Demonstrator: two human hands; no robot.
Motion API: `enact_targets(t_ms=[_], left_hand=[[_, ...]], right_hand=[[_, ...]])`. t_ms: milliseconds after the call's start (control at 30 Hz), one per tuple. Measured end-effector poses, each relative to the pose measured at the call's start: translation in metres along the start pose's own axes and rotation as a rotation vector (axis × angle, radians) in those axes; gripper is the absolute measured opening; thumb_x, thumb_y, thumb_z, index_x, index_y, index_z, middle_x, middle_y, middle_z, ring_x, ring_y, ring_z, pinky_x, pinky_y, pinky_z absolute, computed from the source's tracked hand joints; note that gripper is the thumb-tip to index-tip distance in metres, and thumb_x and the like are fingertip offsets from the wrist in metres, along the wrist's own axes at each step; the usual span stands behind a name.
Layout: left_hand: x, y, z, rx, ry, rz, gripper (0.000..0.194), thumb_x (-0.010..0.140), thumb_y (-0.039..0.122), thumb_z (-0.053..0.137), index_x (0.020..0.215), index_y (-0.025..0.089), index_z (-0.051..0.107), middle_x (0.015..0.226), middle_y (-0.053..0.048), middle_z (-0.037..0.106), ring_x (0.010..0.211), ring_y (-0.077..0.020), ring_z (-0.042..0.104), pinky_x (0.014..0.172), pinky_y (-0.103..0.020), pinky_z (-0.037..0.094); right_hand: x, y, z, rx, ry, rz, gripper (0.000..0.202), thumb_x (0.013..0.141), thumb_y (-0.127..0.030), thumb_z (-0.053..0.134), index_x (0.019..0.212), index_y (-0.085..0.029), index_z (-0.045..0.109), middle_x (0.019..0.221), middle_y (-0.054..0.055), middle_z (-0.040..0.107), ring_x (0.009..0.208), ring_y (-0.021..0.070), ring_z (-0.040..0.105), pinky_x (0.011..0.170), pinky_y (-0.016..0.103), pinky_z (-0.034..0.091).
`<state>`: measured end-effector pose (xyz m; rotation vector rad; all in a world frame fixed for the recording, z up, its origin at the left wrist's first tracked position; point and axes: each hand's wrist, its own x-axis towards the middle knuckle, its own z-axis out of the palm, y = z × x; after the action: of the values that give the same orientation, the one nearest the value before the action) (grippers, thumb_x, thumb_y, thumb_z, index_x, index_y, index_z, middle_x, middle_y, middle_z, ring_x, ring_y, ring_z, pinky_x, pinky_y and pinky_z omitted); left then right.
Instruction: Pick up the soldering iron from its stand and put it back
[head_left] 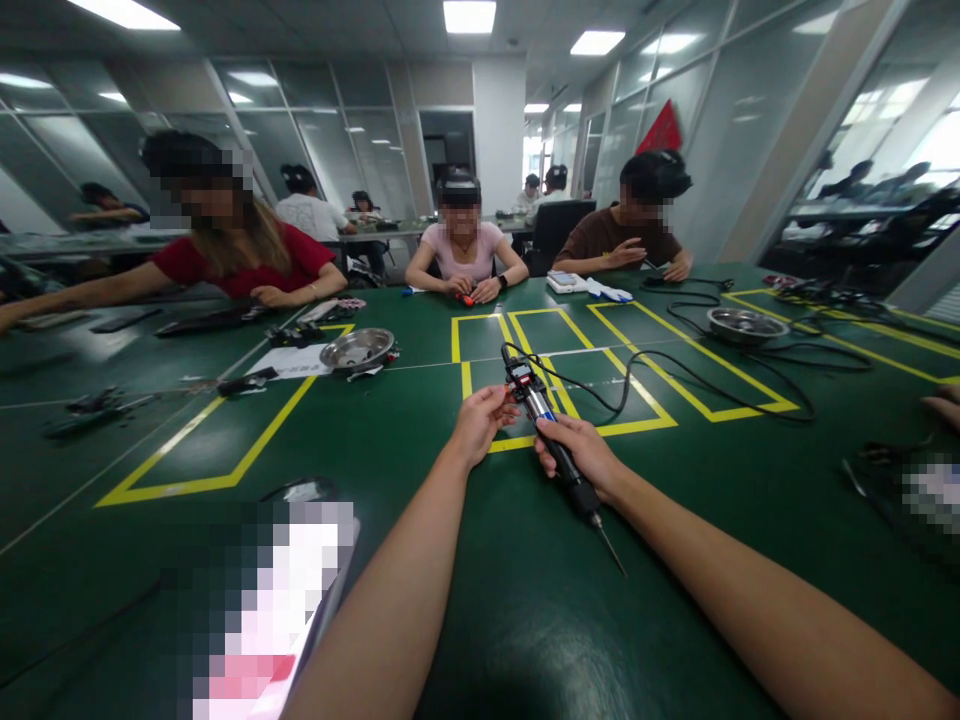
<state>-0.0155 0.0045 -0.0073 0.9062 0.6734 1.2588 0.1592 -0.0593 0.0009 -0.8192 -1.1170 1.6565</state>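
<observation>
An electric screwdriver, black and silver with a blue band, lies slantwise above the green table. My right hand is wrapped round its body, and the thin metal bit points down toward me at the lower right. At its far, corded end, my left hand is closed with the fingertips against the side of the tool. A small black piece with a red and white mark sits there; whether it belongs to the screwdriver I cannot tell. The black cord runs off to the right.
Yellow tape frames mark the table. Metal bowls stand left and right. A blurred-out phone-like device lies by my left forearm. White gloves lie farther back. Several co-workers sit across, and another person's hand shows at the right edge.
</observation>
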Motion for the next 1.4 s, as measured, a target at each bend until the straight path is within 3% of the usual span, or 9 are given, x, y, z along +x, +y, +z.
enact_targets(t_ms=[400,533,700,867,1033,1200,1300,1400], left_hand=[[0.001,-0.002,0.0,0.055,-0.004,0.032,0.031,0.073,0.036,0.074,0.083,0.011,0.059,0.073,-0.004,0.061,0.061,-0.0115,0.061,0.057,-0.023,0.046],[0.002,-0.003,0.002,0.098,0.044,0.032,0.032,0.073,0.038,0.072,0.08,0.011,0.057,0.069,-0.003,0.06,0.058,-0.0115,0.06,0.053,-0.022,0.044],[0.003,-0.004,0.004,0.187,0.073,0.036,0.034,0.073,0.042,0.073,0.077,0.012,0.057,0.065,-0.003,0.061,0.056,-0.0105,0.059,0.051,-0.021,0.043],[0.005,-0.009,0.007,0.398,0.02,0.03,0.039,0.073,0.044,0.073,0.09,0.011,0.061,0.07,-0.006,0.066,0.059,-0.0129,0.062,0.054,-0.023,0.047],[0.007,-0.011,0.007,0.46,0.109,0.07,0.032,0.08,0.039,0.067,0.095,0.012,0.059,0.086,-0.01,0.068,0.06,-0.013,0.064,0.051,-0.023,0.049],[0.007,-0.01,0.002,0.387,0.124,0.092,0.029,0.073,0.022,0.074,0.095,0.011,0.059,0.079,-0.005,0.065,0.062,-0.0131,0.066,0.054,-0.022,0.05],[0.006,-0.01,0.002,0.369,0.069,0.095,0.027,0.072,0.021,0.074,0.093,0.011,0.06,0.077,-0.005,0.064,0.062,-0.0135,0.066,0.054,-0.022,0.051],[0.006,-0.009,0.004,0.363,0.045,0.087,0.025,0.073,0.021,0.073,0.092,0.011,0.06,0.076,-0.005,0.065,0.062,-0.0137,0.066,0.055,-0.022,0.052]], right_hand=[[-0.002,-0.001,0.0,-0.048,-0.007,0.003,0.033,0.078,-0.043,0.07,0.089,-0.014,0.058,0.069,0.002,0.063,0.045,0.0099,0.052,0.041,0.024,0.048],[-0.002,0.0,0.001,-0.066,0.0,-0.002,0.033,0.077,-0.044,0.07,0.087,-0.015,0.058,0.069,0.002,0.062,0.046,0.0097,0.052,0.042,0.024,0.048],[-0.001,-0.002,-0.002,-0.124,0.0,0.01,0.033,0.077,-0.043,0.07,0.089,-0.015,0.057,0.068,0.002,0.062,0.046,0.0102,0.053,0.042,0.024,0.049],[-0.003,-0.013,-0.018,-0.224,0.019,0.053,0.035,0.077,-0.042,0.07,0.093,-0.015,0.056,0.07,0.002,0.062,0.045,0.0095,0.053,0.042,0.024,0.049],[-0.007,-0.026,-0.06,-0.378,0.101,0.102,0.034,0.077,-0.042,0.07,0.093,-0.016,0.057,0.069,0.002,0.062,0.046,0.0103,0.054,0.042,0.023,0.049],[-0.007,-0.062,-0.138,-0.632,0.359,0.176,0.035,0.074,-0.044,0.071,0.089,-0.014,0.06,0.064,0.004,0.063,0.047,0.0139,0.056,0.044,0.025,0.048],[-0.008,-0.097,-0.19,-0.944,0.556,0.277,0.032,0.078,-0.041,0.066,0.091,-0.012,0.063,0.071,0.009,0.066,0.053,0.0164,0.06,0.05,0.027,0.048],[-0.013,-0.134,-0.232,-1.502,0.674,0.421,0.033,0.079,-0.041,0.062,0.09,-0.01,0.067,0.078,0.015,0.068,0.067,0.022,0.065,0.059,0.028,0.048]])
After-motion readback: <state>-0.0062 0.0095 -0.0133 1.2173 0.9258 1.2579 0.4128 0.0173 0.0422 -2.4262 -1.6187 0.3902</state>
